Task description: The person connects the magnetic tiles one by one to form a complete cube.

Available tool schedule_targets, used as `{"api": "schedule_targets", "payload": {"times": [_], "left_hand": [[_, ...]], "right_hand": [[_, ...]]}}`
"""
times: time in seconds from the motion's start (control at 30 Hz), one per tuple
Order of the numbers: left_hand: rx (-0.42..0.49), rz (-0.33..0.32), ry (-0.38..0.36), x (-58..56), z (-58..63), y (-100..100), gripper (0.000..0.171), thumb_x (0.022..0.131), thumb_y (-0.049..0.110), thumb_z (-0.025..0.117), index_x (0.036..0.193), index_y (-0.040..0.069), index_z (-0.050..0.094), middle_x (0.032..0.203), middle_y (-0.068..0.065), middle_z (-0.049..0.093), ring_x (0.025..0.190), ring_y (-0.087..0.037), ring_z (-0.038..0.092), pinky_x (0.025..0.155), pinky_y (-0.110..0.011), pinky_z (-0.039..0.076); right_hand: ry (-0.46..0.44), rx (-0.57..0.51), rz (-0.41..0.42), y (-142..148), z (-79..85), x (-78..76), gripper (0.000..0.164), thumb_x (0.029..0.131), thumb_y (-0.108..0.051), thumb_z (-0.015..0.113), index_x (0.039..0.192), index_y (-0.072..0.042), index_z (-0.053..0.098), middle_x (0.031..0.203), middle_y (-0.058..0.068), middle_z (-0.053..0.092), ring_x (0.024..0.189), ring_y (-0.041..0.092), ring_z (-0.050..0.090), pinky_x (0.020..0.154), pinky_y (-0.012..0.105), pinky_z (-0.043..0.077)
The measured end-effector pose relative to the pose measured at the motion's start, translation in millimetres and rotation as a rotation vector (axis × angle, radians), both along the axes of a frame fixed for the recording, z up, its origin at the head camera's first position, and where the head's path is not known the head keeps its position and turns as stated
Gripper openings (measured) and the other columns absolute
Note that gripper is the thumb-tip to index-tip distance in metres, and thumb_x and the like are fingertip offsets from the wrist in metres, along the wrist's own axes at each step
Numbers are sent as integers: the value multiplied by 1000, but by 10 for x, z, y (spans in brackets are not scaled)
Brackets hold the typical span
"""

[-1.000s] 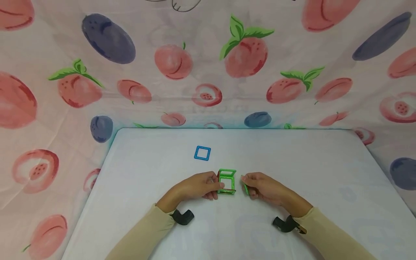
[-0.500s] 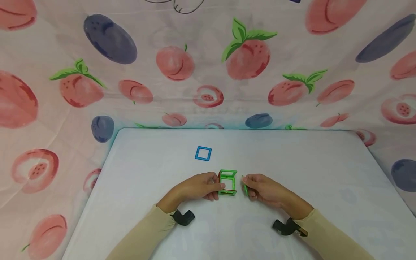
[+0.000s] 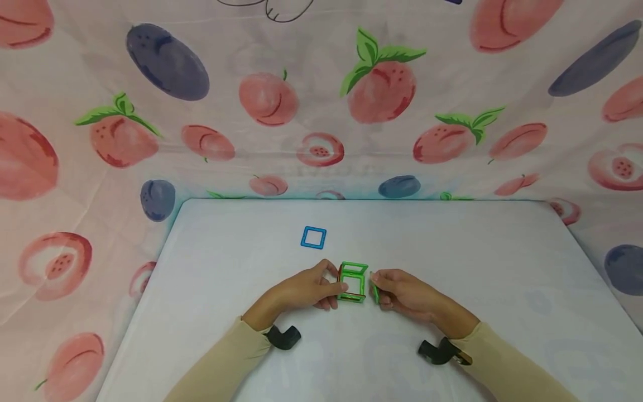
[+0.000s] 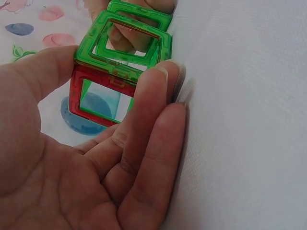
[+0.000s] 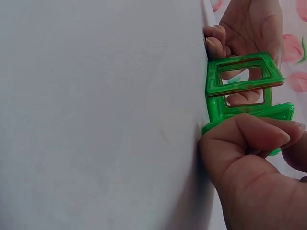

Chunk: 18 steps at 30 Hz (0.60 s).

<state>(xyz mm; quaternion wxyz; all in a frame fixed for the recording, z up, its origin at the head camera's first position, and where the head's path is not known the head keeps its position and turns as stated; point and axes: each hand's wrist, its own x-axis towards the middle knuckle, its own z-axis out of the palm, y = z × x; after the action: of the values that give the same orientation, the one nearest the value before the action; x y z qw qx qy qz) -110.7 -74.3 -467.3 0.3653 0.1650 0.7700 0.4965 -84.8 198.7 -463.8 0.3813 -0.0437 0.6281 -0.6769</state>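
An open box shape of green and red square magnetic tiles stands at the middle of the white table. My left hand grips it from the left, thumb over the near edge. In the left wrist view, a red tile joins a green tile at the edge, with fingers along the lower side. My right hand pinches a separate green square tile, held upright at the box's open right side. The right wrist view shows this pinched tile close beside the box, partly hidden by thumb and fingers.
A blue square magnetic tile lies flat on the white table, beyond the left hand. Behind the table hangs a fruit-print cloth. Black wrist cameras sit at both sleeve cuffs.
My right hand has moved slightly left, bringing its green tile nearer the box. The left hand keeps its grip, with its index finger raised a little. The blue tile has stayed in place.
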Motion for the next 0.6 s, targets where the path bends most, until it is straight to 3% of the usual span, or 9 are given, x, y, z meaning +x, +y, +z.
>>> {"api": "schedule_targets", "payload": {"times": [0.33, 0.6], "left_hand": [[21, 1, -7, 0, -2, 2, 59, 99, 42, 66, 144, 16, 38, 82, -8, 73, 70, -17, 67, 72, -26, 54], [16, -25, 5, -4, -8, -10, 59, 100, 43, 64, 145, 15, 37, 81, -7, 72, 71, -15, 66, 72, -25, 54]], "right_hand": [[8, -17, -7, -33, -16, 4, 49, 111, -30, 44, 133, 13, 44, 91, 0, 47, 77, 11, 44, 69, 24, 40], [12, -64, -21, -83, -55, 9, 44, 112, -29, 41, 127, 12, 45, 92, 1, 47, 77, 11, 45, 70, 24, 40]]}}
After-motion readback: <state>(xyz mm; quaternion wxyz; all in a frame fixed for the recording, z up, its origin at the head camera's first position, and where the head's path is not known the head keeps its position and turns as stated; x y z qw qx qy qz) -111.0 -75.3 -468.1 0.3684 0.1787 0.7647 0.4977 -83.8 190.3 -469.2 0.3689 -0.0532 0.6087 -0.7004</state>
